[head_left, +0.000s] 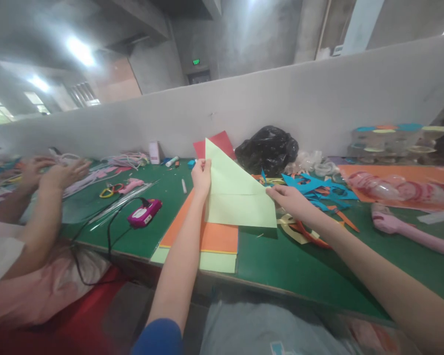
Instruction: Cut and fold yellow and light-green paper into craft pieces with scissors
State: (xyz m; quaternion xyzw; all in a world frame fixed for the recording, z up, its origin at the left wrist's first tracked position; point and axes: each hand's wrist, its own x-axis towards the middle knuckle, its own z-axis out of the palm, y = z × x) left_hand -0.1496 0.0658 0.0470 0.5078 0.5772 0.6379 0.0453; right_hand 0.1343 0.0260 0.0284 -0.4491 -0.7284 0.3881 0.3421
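Note:
A sheet of pale green paper [240, 209] is held up between my hands, with its upper part folded into a slanting triangle and a crease running across the middle. My left hand [202, 176] pinches its left edge near the top. At the right corner of the fold, my right hand [284, 197] grips the paper between thumb and fingers. Beneath it, orange paper sheets [218, 239] lie on another light green sheet [218, 262] at the table's front edge.
On the green table [251, 256] lie blue paper scraps [318, 190], a black plastic bag [268, 150], red paper [220, 144] and a pink glue gun [410, 229]. A purple device [144, 213] with a black cable is left of the sheets. A co-worker's hands [61, 172] are far left.

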